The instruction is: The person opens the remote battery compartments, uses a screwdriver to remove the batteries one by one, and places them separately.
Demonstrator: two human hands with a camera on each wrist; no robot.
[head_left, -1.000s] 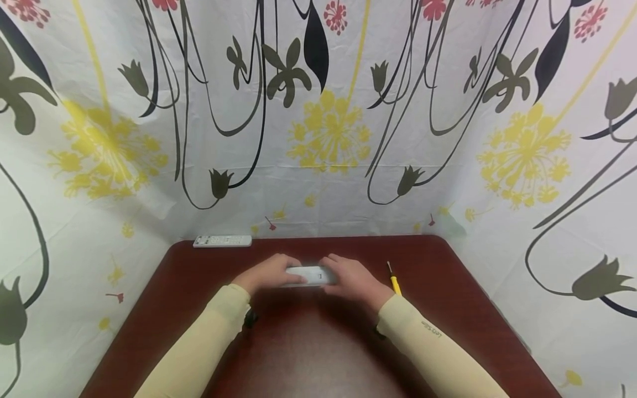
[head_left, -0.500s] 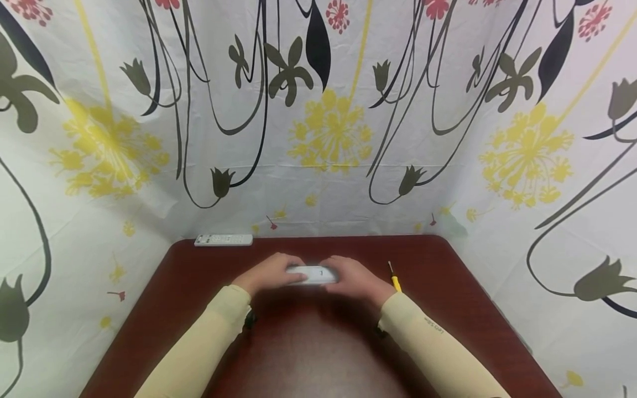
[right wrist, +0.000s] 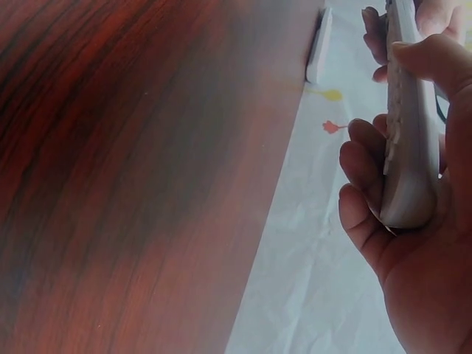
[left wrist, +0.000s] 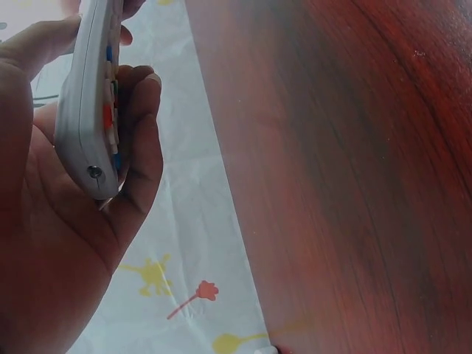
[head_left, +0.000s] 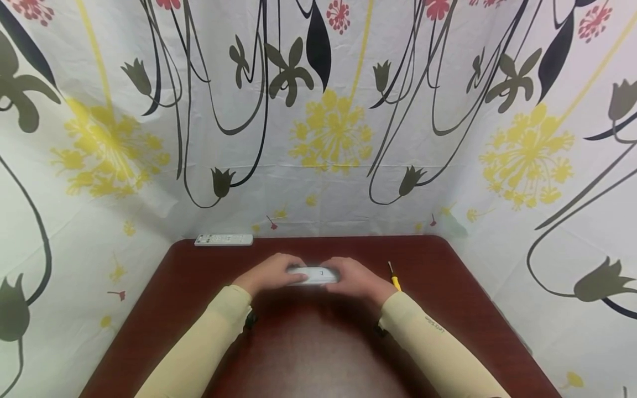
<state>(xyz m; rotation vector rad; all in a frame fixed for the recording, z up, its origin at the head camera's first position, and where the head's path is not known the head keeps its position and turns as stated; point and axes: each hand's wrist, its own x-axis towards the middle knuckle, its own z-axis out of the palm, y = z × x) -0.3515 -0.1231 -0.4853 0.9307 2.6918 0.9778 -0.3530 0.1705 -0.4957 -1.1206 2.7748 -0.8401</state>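
Both hands hold a white remote control [head_left: 314,275] above the middle of the table, its back towards the head camera. My left hand [head_left: 271,272] grips one end, thumb on the back and fingers curled under the button side. In the left wrist view, coloured buttons line the edge of the remote control [left wrist: 88,110], and a small screw [left wrist: 94,172] sits in its end. The opposite end is gripped by my right hand [head_left: 355,279]. The right wrist view shows that hand's fingers [right wrist: 363,158] bent along the button side of the remote control [right wrist: 413,147].
A second white remote control [head_left: 224,240] lies at the back left edge of the dark red table [head_left: 308,348]. Right of my right hand lies a yellow-handled screwdriver [head_left: 395,283]. A flower-printed curtain [head_left: 328,210] encloses the table's back and sides.
Both hands keep their grip on the remote control, which stays almost in the same place. The view has shifted very slightly.
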